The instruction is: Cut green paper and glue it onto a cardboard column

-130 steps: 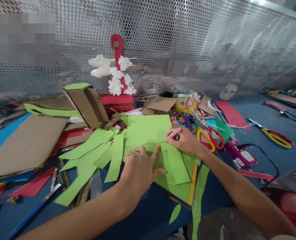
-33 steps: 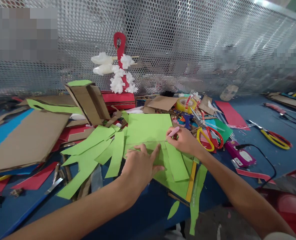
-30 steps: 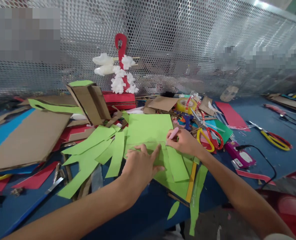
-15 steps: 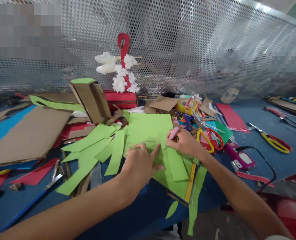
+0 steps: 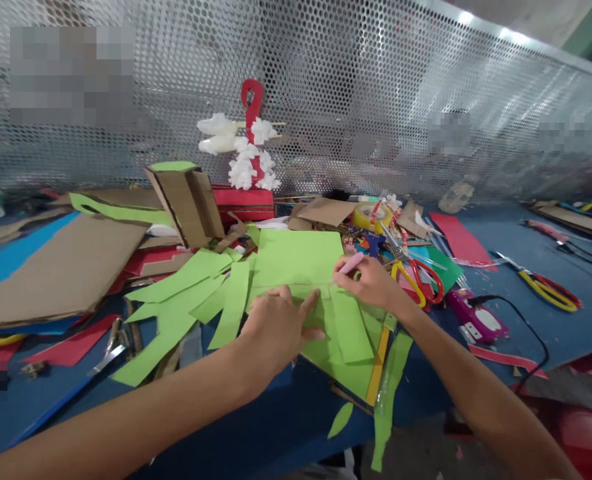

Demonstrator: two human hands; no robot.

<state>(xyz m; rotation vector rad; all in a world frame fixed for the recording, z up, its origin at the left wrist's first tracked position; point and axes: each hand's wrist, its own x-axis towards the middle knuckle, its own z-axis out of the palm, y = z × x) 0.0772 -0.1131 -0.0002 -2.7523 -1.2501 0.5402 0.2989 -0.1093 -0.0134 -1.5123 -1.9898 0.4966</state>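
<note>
My left hand (image 5: 279,327) presses down on light green paper strips, thumb and index finger spread apart. My right hand (image 5: 369,283) grips a pink pen (image 5: 352,263), whose tip end is hidden by the fingers, close to the green paper's edge line. Beneath and beyond both hands lies a green sheet (image 5: 299,257). A loose green strip (image 5: 351,327) slants below my right hand. To the left fan out several cut green paper pieces (image 5: 176,320). A yellow strip (image 5: 380,363), perhaps a ruler, runs along the right side of the green stack.
Scissors with red and yellow handles (image 5: 411,273) lie right of my right hand, near a tape roll (image 5: 372,217). Farther right are a purple corded device (image 5: 477,315) and more scissors (image 5: 546,287). Cardboard (image 5: 66,273) covers the left. A perforated metal screen (image 5: 351,100) stands behind.
The pink pen leans more to the right and lies flatter than before. My left hand stays pressed on the paper. The view has shifted slightly.
</note>
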